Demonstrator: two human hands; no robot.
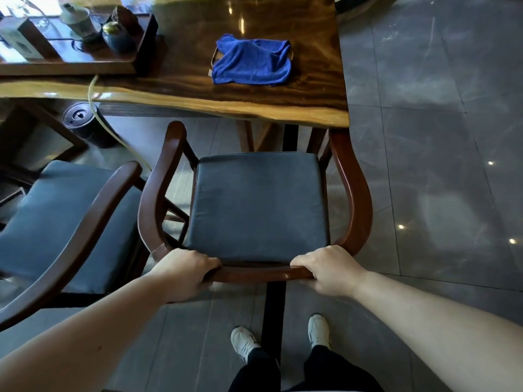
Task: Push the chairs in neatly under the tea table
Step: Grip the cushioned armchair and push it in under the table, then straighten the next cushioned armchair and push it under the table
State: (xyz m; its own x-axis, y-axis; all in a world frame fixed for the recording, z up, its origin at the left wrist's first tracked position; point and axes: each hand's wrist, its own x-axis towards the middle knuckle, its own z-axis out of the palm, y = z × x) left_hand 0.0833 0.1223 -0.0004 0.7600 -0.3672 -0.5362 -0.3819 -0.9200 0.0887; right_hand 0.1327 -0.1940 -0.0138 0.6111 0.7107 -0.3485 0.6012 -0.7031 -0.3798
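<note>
Both hands gripped the near back rail of the chair (pixel 256 205), the left hand (pixel 185 271) and right hand (pixel 329 271) with fingers curled tight around it. The chair stood near the tea table (pixel 198 89), its seat wholly outside the edge, a second chair (pixel 65 219) to its left.

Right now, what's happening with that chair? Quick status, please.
Left hand and right hand grip the chair back rail. Seat not yet under the tea table. Second chair close alongside.

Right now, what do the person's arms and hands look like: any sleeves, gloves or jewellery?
Both forearms are bare, with no sleeves in view. The left hand and right hand wear no gloves, rings or watch that show. Below them are black trousers and white shoes.
</note>
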